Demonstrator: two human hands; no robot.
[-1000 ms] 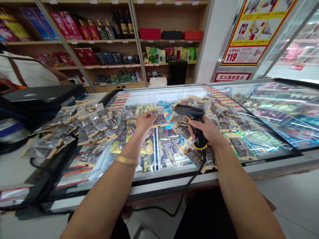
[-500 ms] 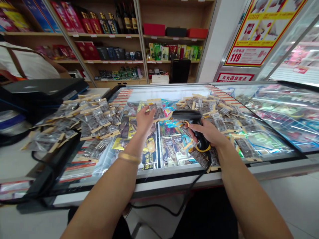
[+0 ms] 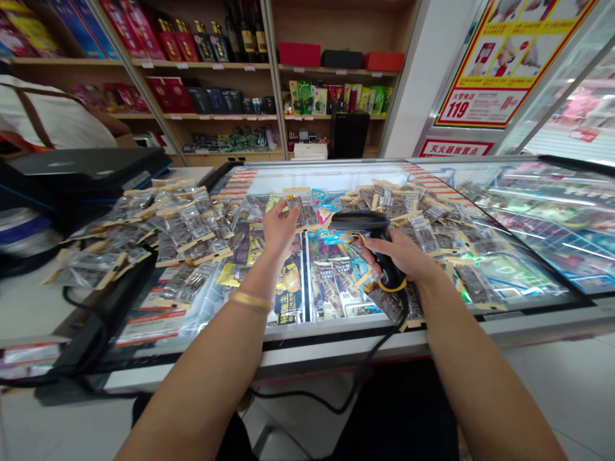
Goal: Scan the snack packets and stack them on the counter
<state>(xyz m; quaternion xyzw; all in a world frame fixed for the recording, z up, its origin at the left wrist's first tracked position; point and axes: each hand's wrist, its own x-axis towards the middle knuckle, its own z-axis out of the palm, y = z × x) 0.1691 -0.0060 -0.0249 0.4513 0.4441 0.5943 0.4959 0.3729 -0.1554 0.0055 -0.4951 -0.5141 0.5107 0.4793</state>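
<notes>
My left hand pinches a small clear snack packet with tan ends and dark contents, above the glass top of the freezer. In my right hand is a black and yellow barcode scanner, fingers wrapped round its handle. The scanner's head faces left, toward the packet, with a gap between them. A blue light shows on top of it. From its handle the black cord hangs down past the front edge. Under the glass lie colourful packages.
One heap of similar packets lies at the left, another heap at the right. A black machine stands at the far left, near a person in white. Stocked shelves line the back wall.
Both hands stay almost in place, still holding the packet and the scanner. A blue light now shows on the scanner's top. The view has shifted very slightly.
</notes>
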